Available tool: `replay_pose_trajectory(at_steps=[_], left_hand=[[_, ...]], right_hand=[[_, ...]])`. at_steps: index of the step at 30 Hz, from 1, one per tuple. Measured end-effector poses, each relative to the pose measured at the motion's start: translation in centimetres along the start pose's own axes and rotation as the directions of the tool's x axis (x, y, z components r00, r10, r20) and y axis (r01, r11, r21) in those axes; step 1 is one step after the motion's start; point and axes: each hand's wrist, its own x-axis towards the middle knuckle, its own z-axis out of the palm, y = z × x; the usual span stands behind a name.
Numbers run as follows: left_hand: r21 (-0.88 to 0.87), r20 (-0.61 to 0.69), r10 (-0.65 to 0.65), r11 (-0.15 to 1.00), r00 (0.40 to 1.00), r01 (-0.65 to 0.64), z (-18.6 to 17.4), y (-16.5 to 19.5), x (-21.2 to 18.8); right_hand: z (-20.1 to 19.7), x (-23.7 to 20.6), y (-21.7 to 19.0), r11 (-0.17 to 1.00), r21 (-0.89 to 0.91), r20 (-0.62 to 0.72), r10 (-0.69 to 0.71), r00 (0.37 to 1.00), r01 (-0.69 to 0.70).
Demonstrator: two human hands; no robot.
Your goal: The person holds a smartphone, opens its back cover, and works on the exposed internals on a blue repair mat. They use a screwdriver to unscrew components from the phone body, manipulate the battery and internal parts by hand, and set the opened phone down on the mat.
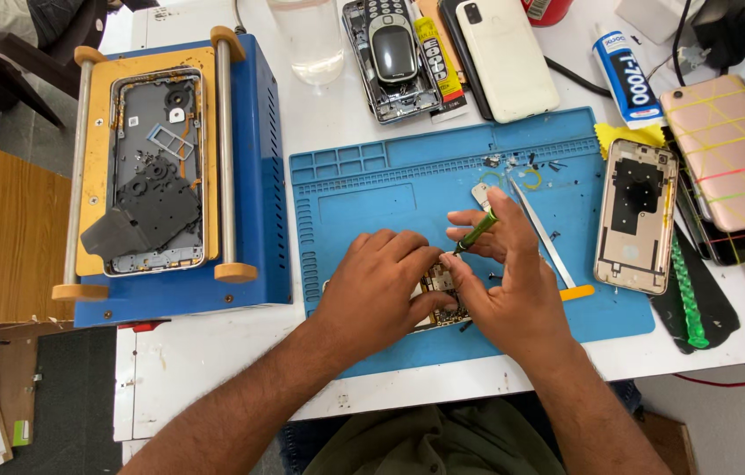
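Centrally, circuit board (443,286) pinned beneath left hand (381,286), right hand (508,290) gripping green screwdriver (480,230), tip touching board

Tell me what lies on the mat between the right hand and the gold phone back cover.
In the head view, metal tweezers with an orange tip lie slantwise on the blue mat, between the right hand and the gold back cover; otherwise bare mat.
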Motion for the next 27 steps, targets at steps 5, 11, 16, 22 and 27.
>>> replay_pose_trajectory(at_steps=[5, 11, 16, 22, 27], left_hand=[[-0.005, -0.066, -0.011, 1.000, 0.998, 0.011, 0.7, -0.4, 0.3], [0.010, -0.132, 0.010, 1.000, 0.991, -0.009, 1.2, -0.6, 0.5], [0.118, -0.132, 0.075, 0.991, 0.988, -0.059, 1.1, -0.4, 0.6], [0.124, -0.130, 0.075, 0.991, 0.989, -0.059, 1.4, -0.1, 0.7], [0.177, -0.095, 0.063, 0.983, 0.993, -0.045, 1.4, 0.2, 0.8]], right_hand=[[-0.4, 0.1, 0.5, 0.996, 0.084, 0.037, 0.038, 0.999, -0.041], [-0.6, -0.4, 0.9, 0.950, 0.287, -0.035, 0.137, 0.990, -0.121], [-2.0, -0.9, -0.2, 0.953, 0.300, -0.126, 0.087, 0.988, -0.046], [-6.2, -1.8, -0.7, 0.977, -0.122, -0.169, 0.155, 0.973, -0.177], [-7.2, -1.6, -0.2, 0.963, -0.109, -0.097, 0.236, 0.967, -0.246]])
